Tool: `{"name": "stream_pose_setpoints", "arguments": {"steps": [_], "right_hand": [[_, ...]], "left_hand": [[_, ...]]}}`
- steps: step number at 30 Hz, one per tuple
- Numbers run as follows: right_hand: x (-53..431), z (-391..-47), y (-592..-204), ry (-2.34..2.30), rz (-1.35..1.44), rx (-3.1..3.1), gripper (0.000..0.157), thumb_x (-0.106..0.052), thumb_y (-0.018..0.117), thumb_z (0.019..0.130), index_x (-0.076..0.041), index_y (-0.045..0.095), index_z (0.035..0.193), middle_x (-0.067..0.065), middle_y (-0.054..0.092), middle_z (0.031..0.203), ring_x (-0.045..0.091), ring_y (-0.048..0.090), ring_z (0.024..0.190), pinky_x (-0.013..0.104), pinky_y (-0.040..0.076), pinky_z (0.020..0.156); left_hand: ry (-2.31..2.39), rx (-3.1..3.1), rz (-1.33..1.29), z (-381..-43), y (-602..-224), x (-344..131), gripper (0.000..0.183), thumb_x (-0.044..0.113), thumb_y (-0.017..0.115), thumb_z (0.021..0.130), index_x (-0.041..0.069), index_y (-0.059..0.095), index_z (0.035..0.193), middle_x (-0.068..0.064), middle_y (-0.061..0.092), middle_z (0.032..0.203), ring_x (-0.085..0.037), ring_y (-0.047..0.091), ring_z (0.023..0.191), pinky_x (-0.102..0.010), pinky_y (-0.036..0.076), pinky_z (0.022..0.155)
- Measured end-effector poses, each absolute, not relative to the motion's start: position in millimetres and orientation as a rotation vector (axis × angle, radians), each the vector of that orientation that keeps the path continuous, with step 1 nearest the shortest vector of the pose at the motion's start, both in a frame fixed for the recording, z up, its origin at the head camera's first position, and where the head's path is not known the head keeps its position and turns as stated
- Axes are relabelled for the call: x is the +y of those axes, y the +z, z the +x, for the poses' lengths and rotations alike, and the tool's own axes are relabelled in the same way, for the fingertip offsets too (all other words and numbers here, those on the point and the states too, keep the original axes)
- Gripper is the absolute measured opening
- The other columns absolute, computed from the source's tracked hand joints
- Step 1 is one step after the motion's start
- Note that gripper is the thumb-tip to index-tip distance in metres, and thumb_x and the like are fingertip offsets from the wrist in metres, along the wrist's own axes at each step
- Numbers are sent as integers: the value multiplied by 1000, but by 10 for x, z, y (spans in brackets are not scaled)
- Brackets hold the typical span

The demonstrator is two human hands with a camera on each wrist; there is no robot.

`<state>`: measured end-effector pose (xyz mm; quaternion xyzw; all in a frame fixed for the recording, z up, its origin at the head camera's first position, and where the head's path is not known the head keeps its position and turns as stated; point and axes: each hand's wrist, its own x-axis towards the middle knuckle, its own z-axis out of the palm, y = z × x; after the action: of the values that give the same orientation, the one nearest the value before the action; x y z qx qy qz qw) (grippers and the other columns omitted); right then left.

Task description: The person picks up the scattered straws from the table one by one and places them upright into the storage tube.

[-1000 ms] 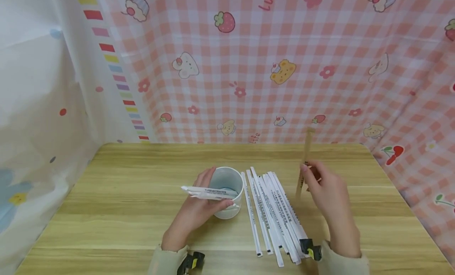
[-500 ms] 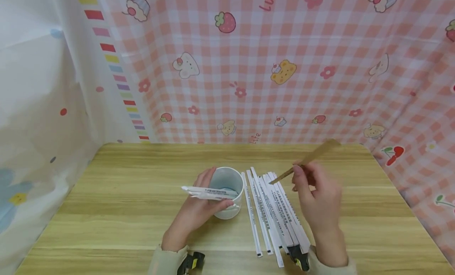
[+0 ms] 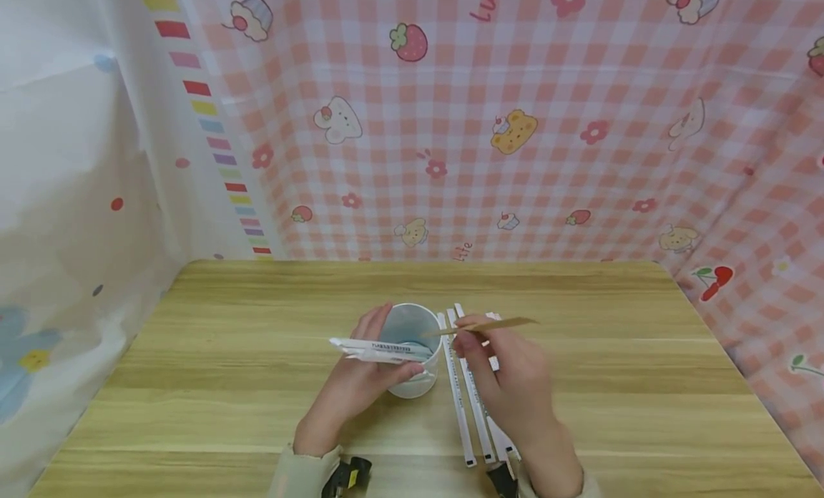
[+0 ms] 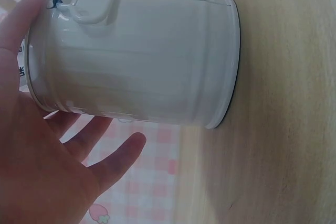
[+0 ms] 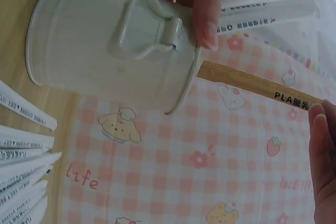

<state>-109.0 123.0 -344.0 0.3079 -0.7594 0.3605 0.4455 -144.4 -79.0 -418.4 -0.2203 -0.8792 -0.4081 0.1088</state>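
A white metal pail (image 3: 415, 389) with a small wire handle stands upright on the table. My left hand (image 3: 350, 394) holds it from the left, thumb on the near side and fingers round the far side. Several white paper-wrapped straws (image 3: 386, 350) lean out of the pail over that hand. Between thumb and fingertips, my right hand (image 3: 518, 383) pinches a brown paper-wrapped straw (image 5: 247, 81) printed "PLA". In the right wrist view its tip is close to the pail's rim; the head view shows it at the opening. Whether they touch, I cannot tell.
Several white wrapped straws (image 3: 460, 405) lie side by side to the right of the pail, partly hidden by the right hand and forearm. The wooden table (image 3: 212, 383) ends at a pink checked cloth (image 3: 450, 126) behind and at the right.
My right hand has carried the brown straw leftward from the table's right side to the pail, turning it from upright to nearly level. The left hand and pail have stayed in place.
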Motion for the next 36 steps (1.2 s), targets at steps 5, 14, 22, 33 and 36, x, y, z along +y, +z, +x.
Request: {"name": "stream_pose_setpoints", "arguments": {"steps": [5,14,22,33,36], "right_hand": [[1165,-1107,-3515,893,807,-1960,22,-23,49,93,-6,62,96,-4,64,79,1,57,60,15,46,52],[1125,-1108,-3552,870,870,-2115,10,-14,58,86,-9,59,95,-7,60,72,2,52,59,14,43,52],[1127,-1130,-3616,777,867,-2204,4,-18,58,86,-14,57,89,-11,52,67,1,42,54,14,35,48],[1124,-1198,-3712,658,793,-2293,10,-22,58,87,-15,55,80,-12,45,62,2,38,50,15,32,44],[1106,-1212,-3751,603,788,-2372,10,-24,56,88,-16,57,83,-14,47,63,0,38,51,14,32,45]], "left_hand": [[-1184,-2570,-672,-1451,-4202,-793,95,49,70,68,6,24,139,-12,32,135,-25,34,120,-45,35,94],[-1180,-2601,-652,-1469,-4213,-796,96,52,68,69,4,24,139,-12,30,136,-25,33,121,-46,35,95],[-1186,-2619,-645,-1459,-4197,-795,96,52,68,69,3,23,139,-13,30,136,-25,33,121,-45,35,95],[-1266,-2632,-589,-1444,-4192,-792,97,54,68,67,7,24,140,-9,30,137,-24,34,120,-47,36,93],[-1293,-2630,-585,-1446,-4193,-792,97,54,69,67,8,25,140,-7,29,138,-23,34,120,-45,35,94]]}}
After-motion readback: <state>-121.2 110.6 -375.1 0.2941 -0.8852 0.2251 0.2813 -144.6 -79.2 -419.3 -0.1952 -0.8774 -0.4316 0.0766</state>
